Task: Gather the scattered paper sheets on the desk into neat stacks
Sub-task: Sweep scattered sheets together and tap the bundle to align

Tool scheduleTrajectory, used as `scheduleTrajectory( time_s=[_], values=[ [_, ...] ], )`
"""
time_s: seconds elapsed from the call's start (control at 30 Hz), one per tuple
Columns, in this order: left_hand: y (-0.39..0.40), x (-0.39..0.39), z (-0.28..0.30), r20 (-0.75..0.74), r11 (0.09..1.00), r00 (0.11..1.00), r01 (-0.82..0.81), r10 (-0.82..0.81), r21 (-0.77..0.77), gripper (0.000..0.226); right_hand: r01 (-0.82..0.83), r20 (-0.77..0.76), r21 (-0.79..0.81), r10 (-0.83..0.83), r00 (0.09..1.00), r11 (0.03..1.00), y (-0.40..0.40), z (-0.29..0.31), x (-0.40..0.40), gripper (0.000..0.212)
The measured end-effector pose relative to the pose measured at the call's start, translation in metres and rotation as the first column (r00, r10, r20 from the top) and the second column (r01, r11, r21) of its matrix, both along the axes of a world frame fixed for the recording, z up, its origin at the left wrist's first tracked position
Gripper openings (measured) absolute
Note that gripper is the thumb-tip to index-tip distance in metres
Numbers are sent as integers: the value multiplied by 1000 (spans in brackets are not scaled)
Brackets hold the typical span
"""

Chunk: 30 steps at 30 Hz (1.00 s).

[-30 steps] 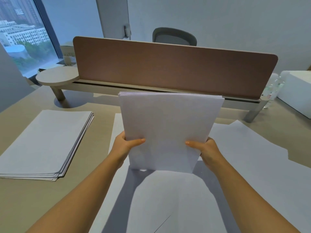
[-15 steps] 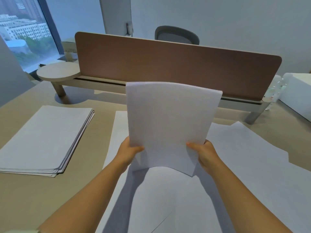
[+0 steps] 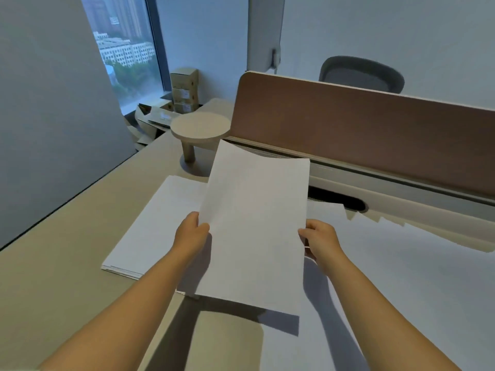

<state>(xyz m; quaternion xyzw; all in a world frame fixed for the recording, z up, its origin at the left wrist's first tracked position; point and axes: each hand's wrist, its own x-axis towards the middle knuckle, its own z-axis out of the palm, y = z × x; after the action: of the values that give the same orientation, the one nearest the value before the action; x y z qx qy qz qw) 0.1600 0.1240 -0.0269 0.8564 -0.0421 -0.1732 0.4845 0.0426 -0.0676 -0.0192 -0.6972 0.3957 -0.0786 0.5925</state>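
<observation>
Head view: the only camera; it looked forward and down over a beige desk [image 3: 67,277] beside a window.
Held bundle: a thin white bundle of paper sheets [image 3: 254,226] was lifted off the desk, tilted, its left part overlapping the flat white paper stack [image 3: 158,226] lying on the desk's left side.
Left hand: the left hand [image 3: 191,236] pinched the bundle's left edge, thumb on top; the other fingers were under the paper.
Right hand: the right hand [image 3: 318,241] pinched the right edge in the same way, fingers [image 3: 304,232] curled onto the sheet.
Loose paper: more scattered white sheets [image 3: 401,277] covered the desk to the right, overlapping one another.
Surroundings: a brown divider panel [image 3: 361,135] ran along the far edge, with a round beige shelf [image 3: 201,128] at its left end, a grey chair back [image 3: 361,74] behind it and cardboard boxes [image 3: 184,89] by the window.
Step in hand: judged as carrying a gathered bundle over to the stack.
Next move: likely lowering it squarely, edges matched to the stack beneath, then letting go.
Hard to tell: how many sheets the bundle held, how high the stack was, and how far the loose sheets ran past the right and lower frame edges.
</observation>
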Motion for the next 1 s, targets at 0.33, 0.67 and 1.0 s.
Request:
scheduleTrajectory(
  time_s=[0.33, 0.67, 1.0],
  values=[
    [91, 134, -51, -27, 985, 998, -53, 58, 167, 16, -45, -155, 4, 45, 987, 999, 83, -49, 122, 40],
    [93, 146, -69, 112, 916, 993, -75, 33, 394, 43, 80, -142, 125, -62, 988, 989, 93, -78, 139, 23],
    [5, 54, -29, 45, 970, 970, 239, -241, 38, 22, 213, -61, 113, -207, 976, 971, 32, -37, 31, 23]
  ],
)
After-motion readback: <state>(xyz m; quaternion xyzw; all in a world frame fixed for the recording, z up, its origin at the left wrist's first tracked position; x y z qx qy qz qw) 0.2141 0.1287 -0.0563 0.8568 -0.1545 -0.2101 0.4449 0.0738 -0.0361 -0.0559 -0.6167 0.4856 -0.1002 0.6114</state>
